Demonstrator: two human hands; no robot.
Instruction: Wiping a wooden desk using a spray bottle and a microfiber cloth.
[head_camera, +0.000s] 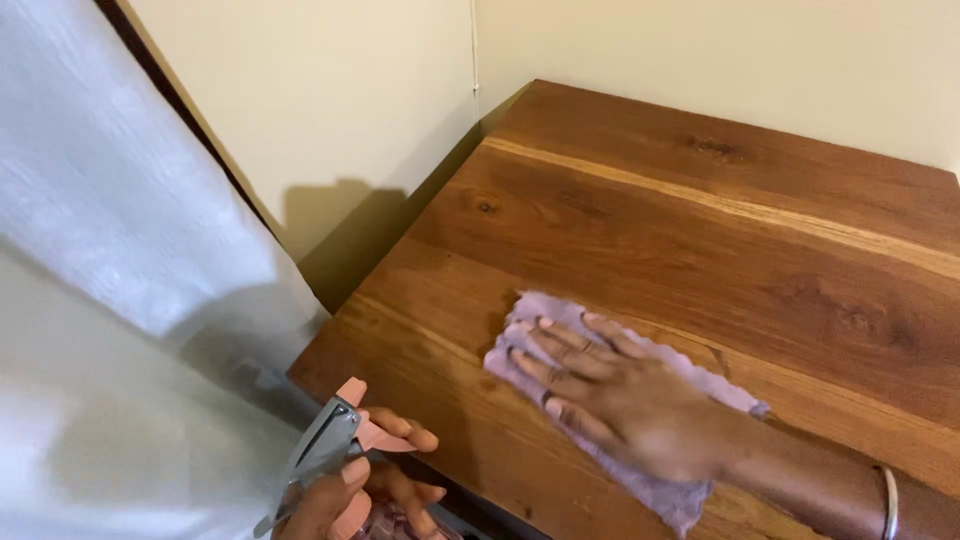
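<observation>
A wooden table (700, 220) fills the right and centre of the frame, set into a corner of cream wall (330, 90), with a pale curtain (110, 250) hanging down the left side. On the table's lower middle lies a lilac cloth (655, 485), and the right hand (610, 395) rests flat on it, fingers (560, 345) spread and pointing toward the upper left, a thin bangle (888, 500) on the wrist at the lower right edge. At the bottom left, just off the table's near corner, the left hand (370, 480) is curled around a spray bottle (330, 445) with a pink and grey head, fingers wrapped at its neck.
</observation>
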